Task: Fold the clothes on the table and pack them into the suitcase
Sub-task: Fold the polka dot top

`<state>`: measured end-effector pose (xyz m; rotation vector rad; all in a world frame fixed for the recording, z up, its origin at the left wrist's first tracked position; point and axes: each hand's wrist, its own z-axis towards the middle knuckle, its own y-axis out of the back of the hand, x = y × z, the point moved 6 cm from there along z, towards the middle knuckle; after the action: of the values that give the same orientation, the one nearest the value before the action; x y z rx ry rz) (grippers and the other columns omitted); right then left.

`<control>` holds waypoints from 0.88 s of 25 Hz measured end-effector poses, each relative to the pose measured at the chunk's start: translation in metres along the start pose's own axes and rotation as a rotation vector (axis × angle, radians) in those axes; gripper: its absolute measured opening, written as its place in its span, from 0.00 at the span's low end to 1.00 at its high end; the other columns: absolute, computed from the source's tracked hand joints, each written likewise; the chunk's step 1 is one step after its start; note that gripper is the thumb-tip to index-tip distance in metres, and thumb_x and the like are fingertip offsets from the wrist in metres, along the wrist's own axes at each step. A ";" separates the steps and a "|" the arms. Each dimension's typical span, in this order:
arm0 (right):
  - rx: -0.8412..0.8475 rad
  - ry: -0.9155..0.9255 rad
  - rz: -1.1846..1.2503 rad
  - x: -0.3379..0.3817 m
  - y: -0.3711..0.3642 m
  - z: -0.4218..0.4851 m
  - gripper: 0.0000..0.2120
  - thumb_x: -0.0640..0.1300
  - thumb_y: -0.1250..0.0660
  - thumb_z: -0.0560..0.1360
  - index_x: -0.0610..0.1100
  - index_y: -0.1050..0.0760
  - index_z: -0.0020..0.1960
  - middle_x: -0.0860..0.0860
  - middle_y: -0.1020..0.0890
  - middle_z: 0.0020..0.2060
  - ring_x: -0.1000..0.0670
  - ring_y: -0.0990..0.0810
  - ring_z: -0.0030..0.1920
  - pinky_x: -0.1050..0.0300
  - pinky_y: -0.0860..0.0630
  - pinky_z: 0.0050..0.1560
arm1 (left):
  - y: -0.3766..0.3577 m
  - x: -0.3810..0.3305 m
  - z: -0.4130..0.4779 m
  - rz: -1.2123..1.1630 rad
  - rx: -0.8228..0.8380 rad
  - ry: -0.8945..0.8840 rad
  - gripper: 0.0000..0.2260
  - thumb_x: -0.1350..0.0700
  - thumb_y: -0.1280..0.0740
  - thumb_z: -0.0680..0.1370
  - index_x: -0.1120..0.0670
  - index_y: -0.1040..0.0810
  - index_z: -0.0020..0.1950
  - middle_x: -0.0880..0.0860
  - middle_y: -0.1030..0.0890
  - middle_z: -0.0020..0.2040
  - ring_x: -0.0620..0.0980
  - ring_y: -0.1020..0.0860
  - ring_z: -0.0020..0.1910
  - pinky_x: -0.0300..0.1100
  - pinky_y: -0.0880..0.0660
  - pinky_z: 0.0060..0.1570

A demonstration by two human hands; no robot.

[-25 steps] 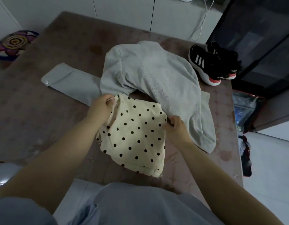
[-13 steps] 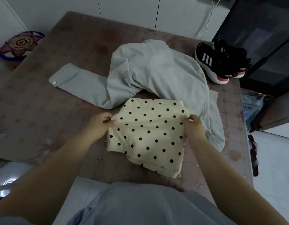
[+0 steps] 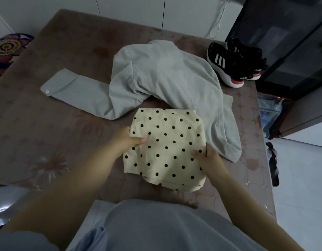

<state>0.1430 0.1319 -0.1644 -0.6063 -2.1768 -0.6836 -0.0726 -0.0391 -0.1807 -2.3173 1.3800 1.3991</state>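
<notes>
Where the table [image 3: 47, 134] fills mid-frame, the grey shirt [image 3: 165, 78] sprawls unfolded: soft, limp, best taken at its shoulders. Below it lies the folded polka-dot garment [image 3: 165, 145], light and floppy. Left hand [image 3: 127, 140] and right hand [image 3: 207, 158] pinch its side edges; supporting it underneath seems advisable when lifting.

We read only one brand: the pair of black sneakers with white soles and red-orange heels [image 3: 234, 62], standing at the far right of the brown bench [image 3: 47, 124], carries three white stripes on the side and small white "adidas" lettering near each heel.
</notes>
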 end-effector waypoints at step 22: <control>0.374 1.211 -1.560 -0.027 -0.004 -0.027 0.33 0.46 0.25 0.58 0.53 0.27 0.63 0.54 0.21 0.60 0.49 0.27 0.63 0.47 0.28 0.62 | -0.055 0.029 -0.059 1.221 0.241 -1.030 0.36 0.29 0.44 0.68 0.48 0.35 0.70 0.45 0.30 0.69 0.42 0.30 0.67 0.48 0.55 0.71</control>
<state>0.1710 0.1058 -0.1713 1.5179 -1.1159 -0.9186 0.0111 -0.0550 -0.1866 -0.1840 2.2652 1.9437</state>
